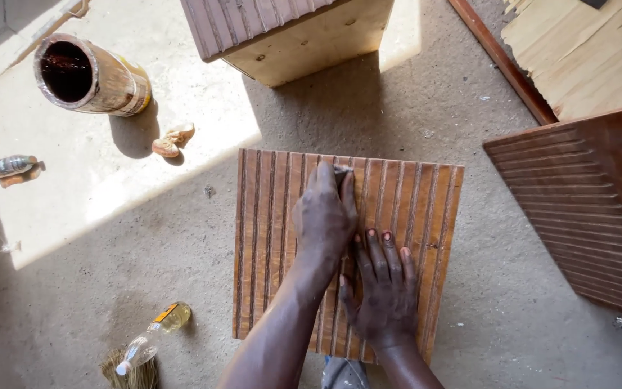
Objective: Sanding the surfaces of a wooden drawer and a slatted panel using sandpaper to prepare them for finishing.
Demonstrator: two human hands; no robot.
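Note:
A square wooden panel with long parallel grooves lies flat on the concrete floor. My left hand rests on its middle, fingers closed on a small dark pad pressed into a groove near the panel's far edge. My right hand lies flat on the panel just below and right of the left hand, fingers spread and pointing away from me, holding nothing.
A tin can lies on its side at far left. A plastic bottle of yellow liquid and a small brush lie near left. A pale grooved box stands ahead, with a dark stained grooved panel and a plywood sheet at right.

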